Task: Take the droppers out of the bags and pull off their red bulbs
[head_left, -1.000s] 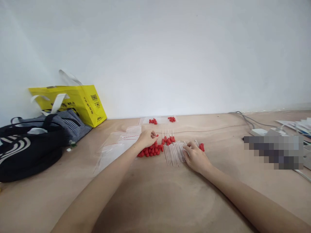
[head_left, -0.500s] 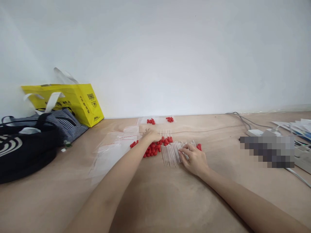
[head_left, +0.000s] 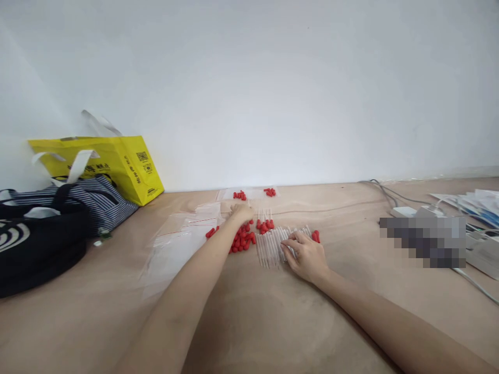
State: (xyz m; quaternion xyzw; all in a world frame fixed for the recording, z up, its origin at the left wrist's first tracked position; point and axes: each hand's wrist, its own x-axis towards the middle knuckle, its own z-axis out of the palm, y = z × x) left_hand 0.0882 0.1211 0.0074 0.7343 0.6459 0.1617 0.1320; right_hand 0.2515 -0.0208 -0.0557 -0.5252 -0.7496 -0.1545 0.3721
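A row of thin clear tubes (head_left: 268,248) lies on the wooden table (head_left: 273,322). My right hand (head_left: 306,255) rests on the right end of the row, its fingers bent and pinched together on one tube. Left of the tubes lies a loose pile of small red caps (head_left: 242,240), and a few more red caps (head_left: 316,236) sit just past my right hand. My left hand (head_left: 241,212) reaches beyond the pile, next to several short capped tubes (head_left: 265,218). Only its back shows and its fingers are hidden.
Clear plastic bags (head_left: 183,234) lie left of the pile. More capped tubes (head_left: 253,194) sit near the wall. A yellow bag (head_left: 117,161), a striped bag (head_left: 93,202) and a black bag (head_left: 35,244) stand at the left. Cables, a power strip (head_left: 405,212) and papers are at the right.
My left hand has moved forward from over the red caps to the far side of the pile. My right hand has shifted slightly left along the tubes. A few caps now lie apart at the left.
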